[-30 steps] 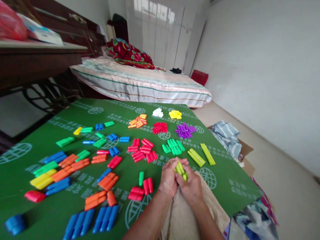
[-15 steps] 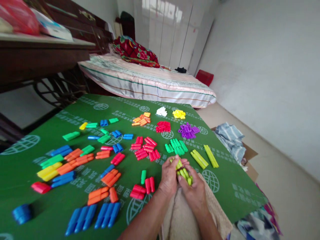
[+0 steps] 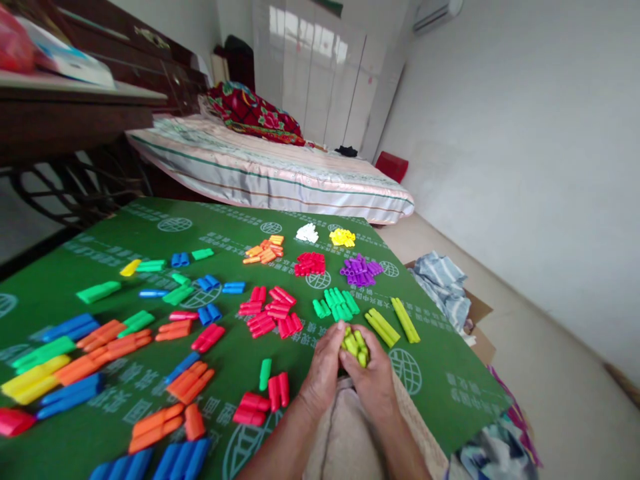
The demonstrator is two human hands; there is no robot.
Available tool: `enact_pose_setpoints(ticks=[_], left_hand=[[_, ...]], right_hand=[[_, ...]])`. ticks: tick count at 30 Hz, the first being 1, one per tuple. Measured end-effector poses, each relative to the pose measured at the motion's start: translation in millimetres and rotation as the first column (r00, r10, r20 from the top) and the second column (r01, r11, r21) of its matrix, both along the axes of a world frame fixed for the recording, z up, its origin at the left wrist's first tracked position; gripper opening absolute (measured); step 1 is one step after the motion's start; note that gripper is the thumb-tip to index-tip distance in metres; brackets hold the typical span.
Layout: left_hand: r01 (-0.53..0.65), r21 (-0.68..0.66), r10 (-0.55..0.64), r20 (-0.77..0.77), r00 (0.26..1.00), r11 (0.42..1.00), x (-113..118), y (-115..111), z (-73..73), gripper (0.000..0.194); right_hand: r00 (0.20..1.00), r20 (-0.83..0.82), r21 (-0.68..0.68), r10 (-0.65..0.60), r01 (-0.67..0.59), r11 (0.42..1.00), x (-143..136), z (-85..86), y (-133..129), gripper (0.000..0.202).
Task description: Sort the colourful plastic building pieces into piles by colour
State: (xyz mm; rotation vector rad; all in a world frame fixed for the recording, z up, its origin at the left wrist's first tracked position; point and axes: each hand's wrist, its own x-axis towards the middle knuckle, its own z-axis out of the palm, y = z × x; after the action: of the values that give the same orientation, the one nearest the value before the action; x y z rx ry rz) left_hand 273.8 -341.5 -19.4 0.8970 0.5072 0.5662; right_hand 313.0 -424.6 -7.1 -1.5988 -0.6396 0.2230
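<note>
My left hand [image 3: 325,365] and my right hand [image 3: 373,373] are cupped together at the near edge of the green board [image 3: 450,400]. Between them is a bunch of yellow-green pieces [image 3: 356,347], with the fingers of both hands wrapped round it. Just beyond my hands lie two rows of yellow-green pieces [image 3: 383,327] [image 3: 405,320]. A group of green pieces [image 3: 340,305] sits ahead of my fingers, with purple pieces [image 3: 361,270] and red pieces [image 3: 310,264] farther back.
Orange [image 3: 265,249], white [image 3: 307,233] and yellow [image 3: 343,237] piles lie at the back. Blue, orange, green and red pieces spread across the left. Behind the board stands a bed [image 3: 280,180]; cloth in a box [image 3: 443,283] is at the right.
My hands have closed together round the yellow-green pieces, which now form one bunch. The view has shifted, so the board's contents appear farther left.
</note>
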Motion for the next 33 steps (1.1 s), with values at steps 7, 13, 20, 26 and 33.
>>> enact_pose_setpoints(ticks=[7,13,20,26,33], left_hand=[[0.142,0.172,-0.134,-0.053,0.990,0.975,-2,0,-0.7,0.053],[0.167,0.128,-0.154,-0.102,0.983,0.978,-1,-6,4.7,0.060],[0.200,0.171,-0.178,-0.137,0.974,0.965,2,-7,1.4,0.039],[0.199,0.162,-0.175,-0.152,0.973,0.966,3,-8,-2.4,0.033],[0.202,0.155,-0.177,-0.157,0.972,0.967,6,-6,-2.3,0.029]], right_hand=[[0.998,-0.051,-0.087,-0.033,0.029,0.996,12,8.8,1,0.033],[0.941,0.260,-0.373,-0.217,0.305,0.876,70,11.2,-19,0.043],[0.883,0.463,-0.744,-0.073,0.432,0.509,118,14.5,-15,0.047],[0.901,0.433,-0.809,-0.014,0.396,0.435,123,11.0,-11,0.048],[0.829,0.559,-0.737,-0.009,0.502,0.453,121,12.8,-17,0.049]])
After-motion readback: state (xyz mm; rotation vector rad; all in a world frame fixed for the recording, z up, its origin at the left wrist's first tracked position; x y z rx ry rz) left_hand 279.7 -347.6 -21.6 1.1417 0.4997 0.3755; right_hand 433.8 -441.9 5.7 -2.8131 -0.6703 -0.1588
